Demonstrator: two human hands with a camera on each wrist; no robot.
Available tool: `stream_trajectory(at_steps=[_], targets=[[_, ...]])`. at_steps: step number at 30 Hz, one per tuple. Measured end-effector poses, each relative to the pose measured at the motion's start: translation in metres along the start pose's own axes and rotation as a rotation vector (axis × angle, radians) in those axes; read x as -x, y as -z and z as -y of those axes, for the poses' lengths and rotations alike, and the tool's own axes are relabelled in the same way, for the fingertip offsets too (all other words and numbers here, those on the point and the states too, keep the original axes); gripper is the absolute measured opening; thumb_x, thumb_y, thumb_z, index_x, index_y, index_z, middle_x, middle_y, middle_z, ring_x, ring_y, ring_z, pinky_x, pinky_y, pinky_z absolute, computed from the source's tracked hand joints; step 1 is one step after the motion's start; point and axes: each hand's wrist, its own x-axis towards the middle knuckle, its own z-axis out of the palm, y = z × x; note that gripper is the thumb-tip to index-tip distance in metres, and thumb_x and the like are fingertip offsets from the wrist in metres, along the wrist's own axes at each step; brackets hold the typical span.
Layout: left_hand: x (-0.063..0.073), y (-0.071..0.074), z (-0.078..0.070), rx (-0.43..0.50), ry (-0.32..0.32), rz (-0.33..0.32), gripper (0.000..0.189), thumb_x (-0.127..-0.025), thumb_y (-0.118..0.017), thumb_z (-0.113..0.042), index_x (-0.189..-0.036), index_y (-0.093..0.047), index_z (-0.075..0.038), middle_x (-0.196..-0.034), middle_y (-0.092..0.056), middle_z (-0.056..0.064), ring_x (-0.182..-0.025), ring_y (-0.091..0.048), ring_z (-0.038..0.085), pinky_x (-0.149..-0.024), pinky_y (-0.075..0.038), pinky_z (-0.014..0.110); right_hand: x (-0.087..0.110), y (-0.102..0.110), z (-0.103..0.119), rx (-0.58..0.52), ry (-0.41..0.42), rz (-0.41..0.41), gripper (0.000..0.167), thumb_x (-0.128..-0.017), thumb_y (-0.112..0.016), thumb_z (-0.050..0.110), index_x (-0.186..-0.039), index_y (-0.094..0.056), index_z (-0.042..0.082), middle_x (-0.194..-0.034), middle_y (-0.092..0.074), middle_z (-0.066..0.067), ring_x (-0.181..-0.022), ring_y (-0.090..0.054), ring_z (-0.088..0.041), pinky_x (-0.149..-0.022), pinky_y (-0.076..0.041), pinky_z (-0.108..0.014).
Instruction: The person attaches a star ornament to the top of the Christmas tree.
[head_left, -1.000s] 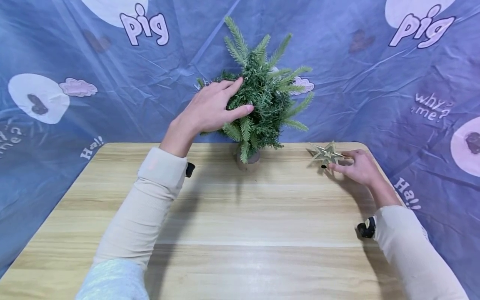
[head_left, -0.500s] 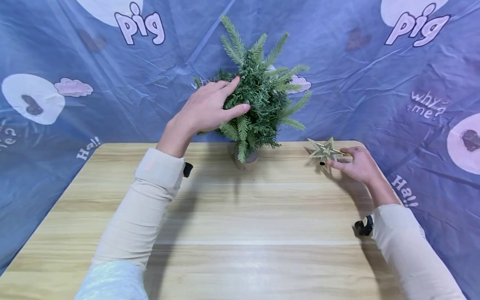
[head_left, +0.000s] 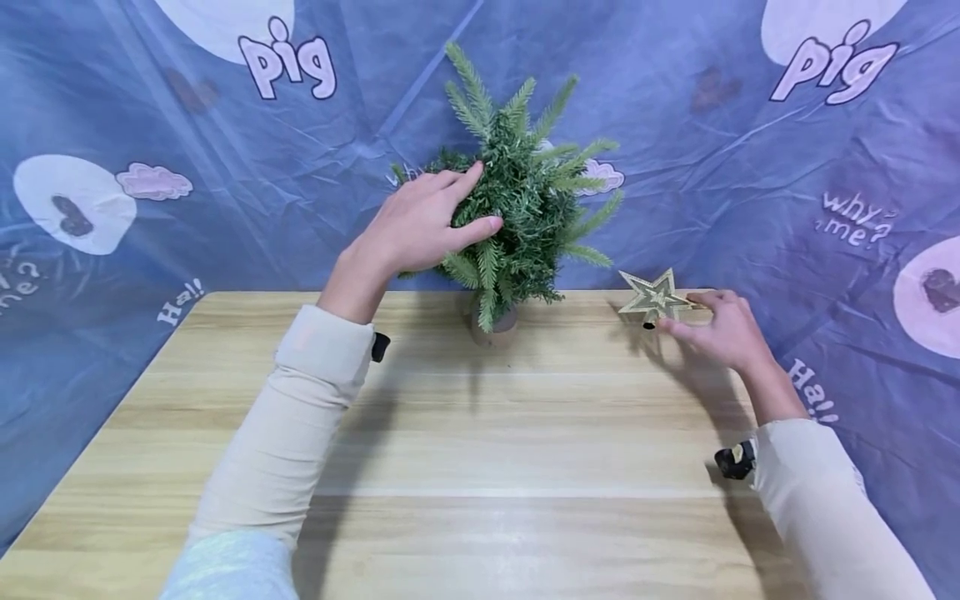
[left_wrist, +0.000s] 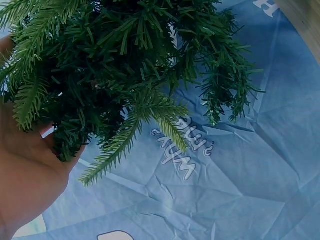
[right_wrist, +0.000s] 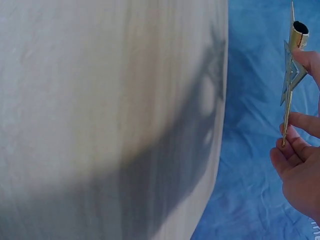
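A small artificial Christmas tree [head_left: 525, 200] stands upright on its round brown base [head_left: 495, 325] at the far side of the table. My left hand [head_left: 416, 217] holds its left side, thumb and forefinger spread over the front foliage. In the left wrist view, needles partly hide the fingers of that hand [left_wrist: 30, 170]. To the right of the tree, my right hand [head_left: 720, 329] pinches a gold star tree topper [head_left: 654, 296] by its right side. The right wrist view shows the star [right_wrist: 288, 85] edge-on, thumb near its hollow socket [right_wrist: 299, 35] and fingertips along a lower point.
The light wooden table [head_left: 480, 450] ends at the back against a blue cloth [head_left: 360, 100] printed with words and shapes. More of this cloth rises at both sides. Shadows of both arms fall across the tabletop.
My right hand has raised the gold star slightly and tipped it so its face shows more. The left hand keeps its place on the tree, which stays still.
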Motion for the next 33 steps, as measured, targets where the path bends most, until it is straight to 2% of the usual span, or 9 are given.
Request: stream_trajectory(at_steps=[10, 17, 23, 33], targets=[[0.0, -0.002, 0.0, -0.011, -0.019, -0.015, 0.085, -0.1, -0.037, -0.068, -0.164, -0.013, -0.018, -0.163, -0.032, 0.012, -0.147, -0.031, 0.034, -0.122, -0.021, 0.048, -0.002, 0.001, 0.006, -0.007, 0.014, 0.001, 0.092, -0.088, -0.071, 0.058, -0.144, -0.047, -0.012, -0.143, -0.034, -0.044, -0.13, -0.03, -0.059, -0.098, -0.03, -0.076], [0.0, -0.003, 0.002, -0.006, -0.024, -0.029, 0.085, -0.1, -0.038, -0.068, -0.164, -0.013, -0.018, -0.163, -0.032, 0.011, -0.146, -0.032, 0.033, -0.121, -0.022, 0.047, -0.004, 0.007, 0.013, -0.007, 0.038, -0.031, 0.092, -0.088, -0.072, 0.057, -0.144, -0.047, -0.011, -0.142, -0.034, -0.043, -0.128, -0.032, -0.057, -0.096, -0.031, -0.075], [0.0, -0.002, 0.001, 0.001, -0.021, -0.035, 0.083, -0.101, -0.037, -0.067, -0.164, -0.013, -0.019, -0.163, -0.031, 0.011, -0.147, -0.031, 0.032, -0.122, -0.021, 0.047, -0.007, 0.011, 0.02, -0.005, 0.068, -0.073, 0.087, -0.088, -0.073, 0.052, -0.14, -0.05, -0.013, -0.14, -0.038, -0.043, -0.128, -0.032, -0.058, -0.099, -0.029, -0.075], [0.001, -0.003, 0.002, 0.009, -0.017, -0.026, 0.083, -0.101, -0.038, -0.067, -0.164, -0.013, -0.019, -0.163, -0.031, 0.011, -0.148, -0.028, 0.032, -0.122, -0.019, 0.048, -0.005, 0.011, 0.026, -0.024, 0.043, -0.111, 0.085, -0.087, -0.074, 0.052, -0.14, -0.052, -0.01, -0.14, -0.04, -0.04, -0.127, -0.033, -0.056, -0.1, -0.03, -0.07]])
